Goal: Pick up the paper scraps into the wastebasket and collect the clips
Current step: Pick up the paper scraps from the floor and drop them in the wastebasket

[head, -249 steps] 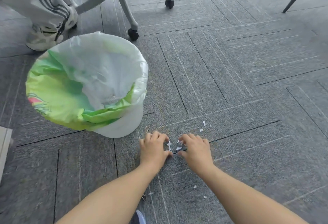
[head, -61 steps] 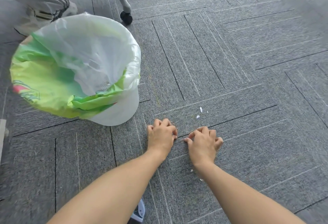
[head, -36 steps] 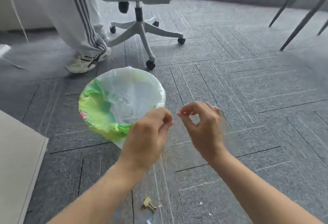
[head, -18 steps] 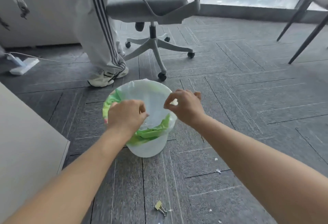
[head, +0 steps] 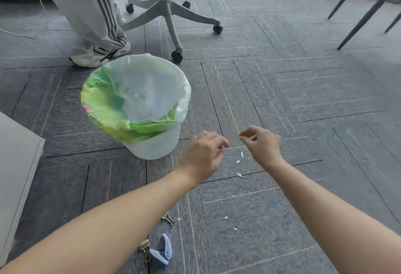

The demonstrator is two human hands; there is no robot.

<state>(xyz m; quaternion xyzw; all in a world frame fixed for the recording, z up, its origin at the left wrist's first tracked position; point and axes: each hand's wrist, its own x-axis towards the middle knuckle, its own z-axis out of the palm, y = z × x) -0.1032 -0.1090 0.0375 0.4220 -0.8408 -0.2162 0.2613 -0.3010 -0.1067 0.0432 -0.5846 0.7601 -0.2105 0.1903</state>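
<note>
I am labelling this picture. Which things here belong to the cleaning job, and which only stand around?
For the job:
wastebasket
paper scraps
gold clips
blue clip

Just around:
office chair
another person's shoe
white cabinet
dark chair legs

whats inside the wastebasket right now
The wastebasket holds a clear liner over a green bag, draped over the rim. Pale crumpled shapes low in the liner may be scraps; too blurred to tell. The bottom is hidden by the bags.
</note>
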